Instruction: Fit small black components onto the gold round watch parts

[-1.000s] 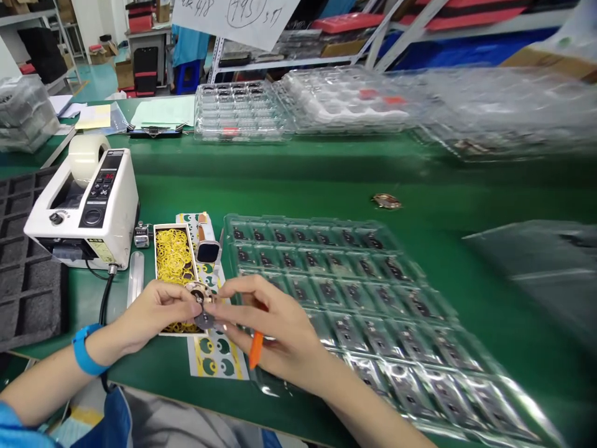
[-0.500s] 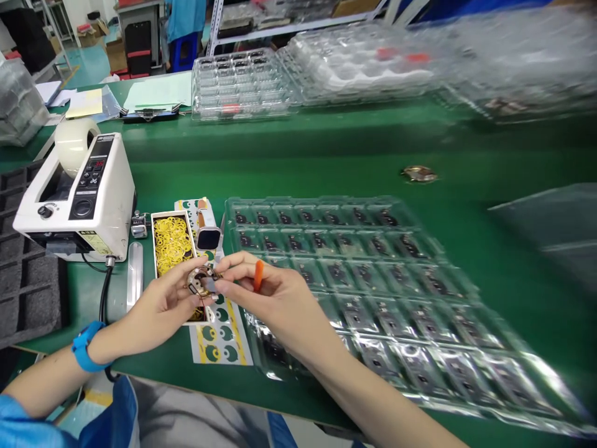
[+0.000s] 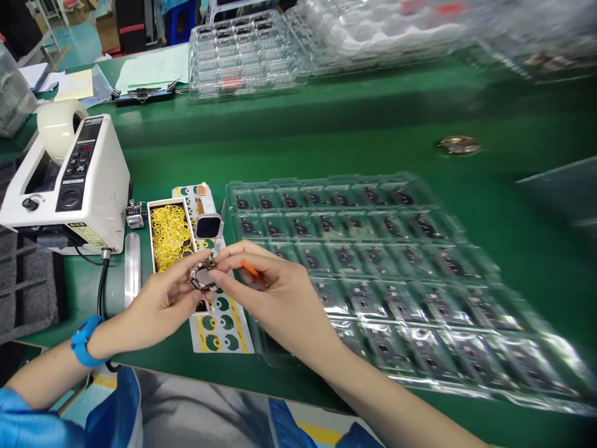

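Small round dark-and-metallic part (image 3: 202,275) is between both hands: left hand (image 3: 163,303) has it by the rim, right hand (image 3: 280,292) pinches the opposite edge, slim orange stick (image 3: 251,269) tucked in its fingers. I'd worry a loose pinch drops it into the open white box (image 3: 189,223) of yellow rings (image 3: 170,235).

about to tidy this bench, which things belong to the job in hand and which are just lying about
Job in hand:
- round part, between left hand and right hand
- orange tool, in right hand
- parts tray, probably

Seemingly lying about:
- watch
- clipboard
- tape dispenser, though perhaps needed
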`<state>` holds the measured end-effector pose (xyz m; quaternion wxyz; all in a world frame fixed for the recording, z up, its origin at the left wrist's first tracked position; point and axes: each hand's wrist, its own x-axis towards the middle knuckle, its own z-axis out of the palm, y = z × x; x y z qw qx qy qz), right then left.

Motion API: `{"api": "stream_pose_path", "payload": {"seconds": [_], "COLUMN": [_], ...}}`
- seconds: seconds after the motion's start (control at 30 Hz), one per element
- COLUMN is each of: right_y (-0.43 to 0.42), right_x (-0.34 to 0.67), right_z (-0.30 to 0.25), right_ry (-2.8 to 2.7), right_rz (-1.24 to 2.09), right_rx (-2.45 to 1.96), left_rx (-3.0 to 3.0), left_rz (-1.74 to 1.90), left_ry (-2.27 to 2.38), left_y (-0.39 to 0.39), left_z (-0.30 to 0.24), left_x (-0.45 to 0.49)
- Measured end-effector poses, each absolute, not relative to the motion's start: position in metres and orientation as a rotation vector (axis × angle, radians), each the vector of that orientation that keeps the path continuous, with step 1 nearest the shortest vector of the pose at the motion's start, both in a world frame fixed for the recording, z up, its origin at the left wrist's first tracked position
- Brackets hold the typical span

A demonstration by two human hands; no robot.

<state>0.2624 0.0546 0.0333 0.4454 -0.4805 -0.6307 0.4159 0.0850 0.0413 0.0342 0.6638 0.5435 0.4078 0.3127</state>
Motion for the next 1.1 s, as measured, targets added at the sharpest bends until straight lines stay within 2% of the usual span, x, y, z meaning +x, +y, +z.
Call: {"api": "stream_pose_path", "payload": {"seconds": [0.67,0.73,0.87,0.93,1.0,1.1], "right_y": [0.048,0.049,0.053,0.054,0.054,0.050], "right_x": [0.252,0.253,0.255,0.256,0.256,0.257], "right_z": [0.017,0.018,0.021,0.022,0.023,0.025], "right_ry": [-1.804,-1.818,-1.804,-1.827,-1.885,-1.937], "right_rz": [0.372,0.434,0.760,0.754,0.606,0.206], "right_rx": [-1.100,-1.122,-1.114,-1.114,-1.093,-0.996], "left_rx": [1.095,1.062,1.119,1.293,1.555,1.752], "left_rz": [0.974,0.994,0.964,0.900,0.859,0.951], "left_ry": [0.991,0.981,0.978,1.047,1.139,1.242], "left_y": [0.046,0.045,0.045,0.046,0.049,0.053], "left_z": [0.032,0.033,0.031,0.031,0.033,0.038], "left_x": [0.101,0.102,0.100,0.096,0.092,0.089]}}
